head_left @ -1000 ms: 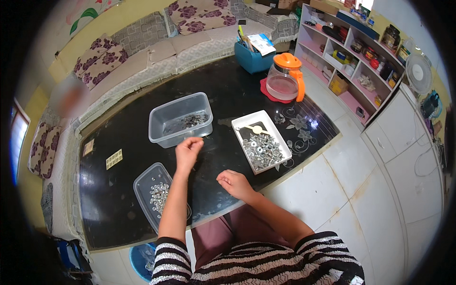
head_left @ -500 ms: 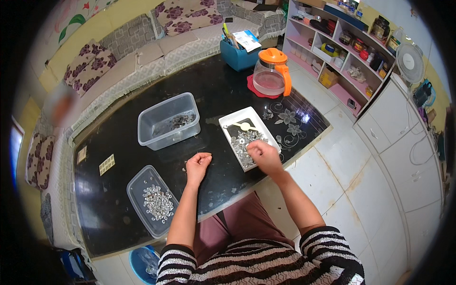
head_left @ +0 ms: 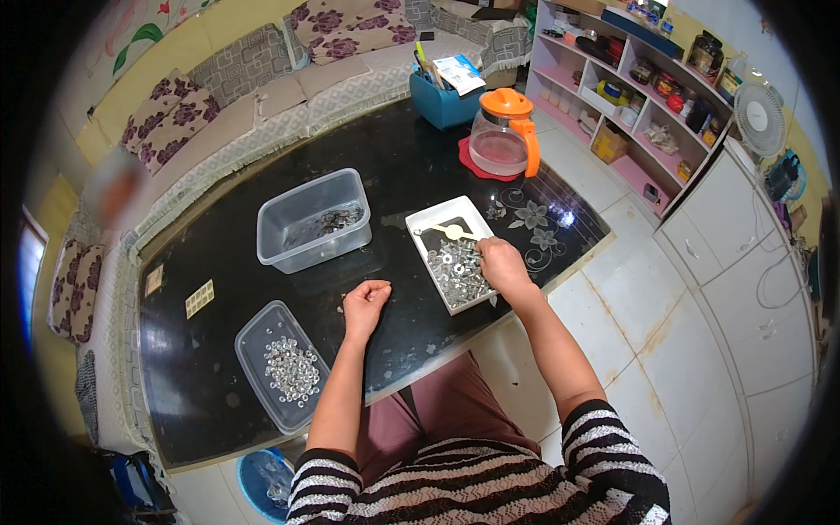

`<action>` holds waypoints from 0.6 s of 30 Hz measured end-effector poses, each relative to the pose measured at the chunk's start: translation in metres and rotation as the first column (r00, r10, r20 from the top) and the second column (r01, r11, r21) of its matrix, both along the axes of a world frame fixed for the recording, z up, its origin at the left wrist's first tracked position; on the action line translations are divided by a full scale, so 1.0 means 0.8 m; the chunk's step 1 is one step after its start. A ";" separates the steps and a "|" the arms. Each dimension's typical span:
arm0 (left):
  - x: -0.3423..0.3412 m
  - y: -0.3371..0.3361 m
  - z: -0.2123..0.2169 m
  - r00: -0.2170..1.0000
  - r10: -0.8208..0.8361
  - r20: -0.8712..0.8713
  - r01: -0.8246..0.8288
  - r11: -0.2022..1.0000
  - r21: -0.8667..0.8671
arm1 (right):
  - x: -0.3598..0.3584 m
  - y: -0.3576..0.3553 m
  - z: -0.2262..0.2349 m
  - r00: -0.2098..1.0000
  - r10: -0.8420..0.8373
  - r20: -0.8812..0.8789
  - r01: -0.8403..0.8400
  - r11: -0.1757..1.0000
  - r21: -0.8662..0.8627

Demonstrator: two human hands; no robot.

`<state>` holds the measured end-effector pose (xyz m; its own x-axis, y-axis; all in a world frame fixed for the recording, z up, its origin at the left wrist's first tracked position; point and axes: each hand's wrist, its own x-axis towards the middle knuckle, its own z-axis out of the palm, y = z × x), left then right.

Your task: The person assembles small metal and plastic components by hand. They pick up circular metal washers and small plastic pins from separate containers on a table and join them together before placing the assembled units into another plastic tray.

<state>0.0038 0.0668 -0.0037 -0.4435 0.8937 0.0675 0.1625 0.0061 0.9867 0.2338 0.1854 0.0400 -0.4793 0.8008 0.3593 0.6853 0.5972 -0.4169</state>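
Observation:
My right hand (head_left: 505, 267) is over the right rim of a white tray (head_left: 417, 220), fingers closed at the end of a pale yellow strip with a round middle (head_left: 453, 232). Whether it grips the strip is hard to see. Small clear and metallic pieces (head_left: 457, 273) fill the tray's near part. My left hand (head_left: 367, 304) rests on the black table, thumb and fingertips pressed together; anything between them is too small to make out. Left of it, a shallow translucent lid (head_left: 254, 363) holds many small ring-shaped pieces (head_left: 291, 367).
A clear plastic tub (head_left: 302, 254) with dark small pieces stands beyond my left hand. Farther back are a glass jug with orange lid (head_left: 499, 140) on a red mat and a blue holder (head_left: 442, 107). A blue bin (head_left: 254, 490) stands below the table's near edge.
My right hand has moved right and slightly away from me, from over the small pieces to the tray's right rim by the yellow strip. My left hand keeps its place.

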 end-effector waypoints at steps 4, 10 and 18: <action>-0.001 0.002 -0.005 0.999 -0.009 0.034 0.008 1.000 0.016 | -0.004 0.003 -0.008 0.997 -0.032 0.069 0.032 0.999 -0.004; 0.000 0.003 0.001 1.000 -0.023 0.000 0.023 1.000 -0.016 | 0.000 0.006 -0.013 0.999 0.018 0.027 -0.017 0.998 -0.055; 0.022 0.018 0.026 0.996 -0.084 -0.015 0.084 0.996 0.014 | 0.005 -0.024 0.017 0.987 -0.005 -0.160 -0.029 0.977 -0.213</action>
